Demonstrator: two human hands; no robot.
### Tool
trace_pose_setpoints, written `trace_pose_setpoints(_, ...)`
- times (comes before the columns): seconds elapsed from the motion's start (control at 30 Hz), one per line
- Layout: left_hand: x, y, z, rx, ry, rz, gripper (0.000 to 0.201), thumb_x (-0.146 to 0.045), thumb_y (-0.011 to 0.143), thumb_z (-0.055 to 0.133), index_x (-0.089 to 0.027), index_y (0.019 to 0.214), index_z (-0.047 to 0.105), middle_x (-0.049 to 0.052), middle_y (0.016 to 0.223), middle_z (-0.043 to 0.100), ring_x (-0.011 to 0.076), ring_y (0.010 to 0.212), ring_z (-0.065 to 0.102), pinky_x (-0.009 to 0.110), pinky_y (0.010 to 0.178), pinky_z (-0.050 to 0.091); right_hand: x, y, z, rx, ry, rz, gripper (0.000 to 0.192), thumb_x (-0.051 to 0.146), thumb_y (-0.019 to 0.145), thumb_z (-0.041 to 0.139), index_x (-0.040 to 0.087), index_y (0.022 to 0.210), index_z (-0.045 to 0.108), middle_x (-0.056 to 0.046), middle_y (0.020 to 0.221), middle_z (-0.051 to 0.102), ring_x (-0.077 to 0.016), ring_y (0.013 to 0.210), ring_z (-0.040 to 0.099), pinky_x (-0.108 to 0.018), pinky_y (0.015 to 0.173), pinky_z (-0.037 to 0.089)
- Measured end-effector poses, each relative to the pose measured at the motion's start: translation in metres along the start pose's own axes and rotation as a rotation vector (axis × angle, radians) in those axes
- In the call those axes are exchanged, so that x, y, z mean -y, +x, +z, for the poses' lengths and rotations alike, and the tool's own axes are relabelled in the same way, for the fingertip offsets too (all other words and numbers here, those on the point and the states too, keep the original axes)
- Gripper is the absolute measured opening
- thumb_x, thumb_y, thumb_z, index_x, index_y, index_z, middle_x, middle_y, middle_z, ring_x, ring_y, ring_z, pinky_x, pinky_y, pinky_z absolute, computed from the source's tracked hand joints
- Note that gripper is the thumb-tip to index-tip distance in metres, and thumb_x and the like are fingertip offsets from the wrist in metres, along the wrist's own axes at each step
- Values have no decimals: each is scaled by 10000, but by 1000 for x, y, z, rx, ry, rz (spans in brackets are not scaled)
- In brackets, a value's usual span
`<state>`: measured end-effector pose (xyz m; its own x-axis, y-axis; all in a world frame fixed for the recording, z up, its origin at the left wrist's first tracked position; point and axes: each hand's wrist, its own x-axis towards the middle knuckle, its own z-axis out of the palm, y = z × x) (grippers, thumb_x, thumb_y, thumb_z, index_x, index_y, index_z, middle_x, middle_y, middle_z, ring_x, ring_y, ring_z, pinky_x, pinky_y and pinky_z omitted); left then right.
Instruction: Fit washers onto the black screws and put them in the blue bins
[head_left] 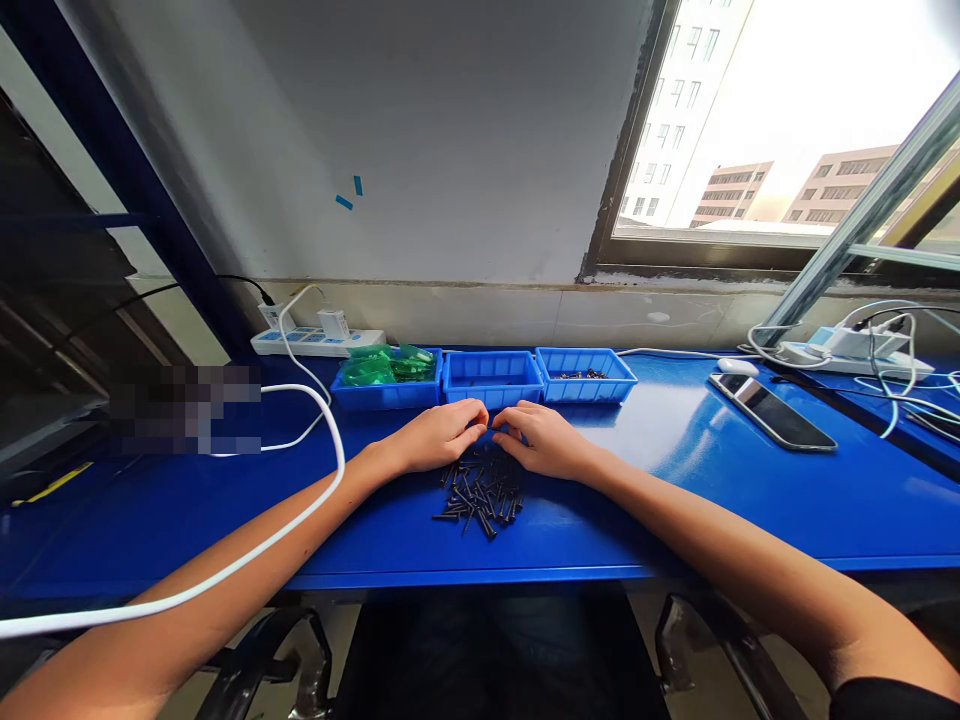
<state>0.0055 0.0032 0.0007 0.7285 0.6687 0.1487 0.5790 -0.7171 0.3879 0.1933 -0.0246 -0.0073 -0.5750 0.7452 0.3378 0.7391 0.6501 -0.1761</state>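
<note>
My left hand [439, 434] and my right hand [544, 440] rest side by side on the blue table [750, 500], fingertips meeting over the far edge of a pile of several black screws [480, 492]. Between the fingertips a small dark piece shows; which hand grips it I cannot tell. Just beyond the hands stand three blue bins in a row: the left bin [386, 380] holds green plastic bags, the middle bin [491, 378] looks bare, the right bin [586, 376] holds a few dark screws.
A white cable [300, 510] loops over my left forearm from a power strip [319, 342] at the wall. A phone [772, 412], a white mouse [737, 367] and a second power strip [855, 352] with cables lie to the right. Chair armrests sit below the table edge.
</note>
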Motion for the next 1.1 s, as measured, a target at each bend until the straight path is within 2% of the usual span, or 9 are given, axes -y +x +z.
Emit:
trace_pose_setpoints(0.37, -1, 0, -2, 17, 20, 8, 157, -284, 856, 365, -191, 837, 490, 8, 768, 560, 148, 670, 512, 259, 614, 395, -1, 0, 1, -3, 1, 9, 78, 210, 824, 576, 177, 889, 604, -6, 688, 592, -143, 718, 548, -264, 685, 409)
trace_pose_setpoints(0.53, -1, 0, -1, 11, 10, 7, 149, -283, 857, 375, -193, 898, 486, 13, 819, 584, 150, 690, 530, 261, 630, 399, 0, 0, 0, -4, -9, 7, 74, 224, 832, 572, 170, 871, 605, -11, 690, 596, -141, 703, 546, -262, 676, 406)
trace_pose_setpoints(1.1, -1, -1, -1, 33, 5, -10, 106, -283, 847, 413, -191, 844, 465, -19, 702, 525, 141, 619, 495, 253, 593, 363, 0, 0, -1, -11, -24, 9, 89, 212, 830, 574, 157, 880, 624, -20, 691, 614, -143, 705, 557, -259, 674, 414)
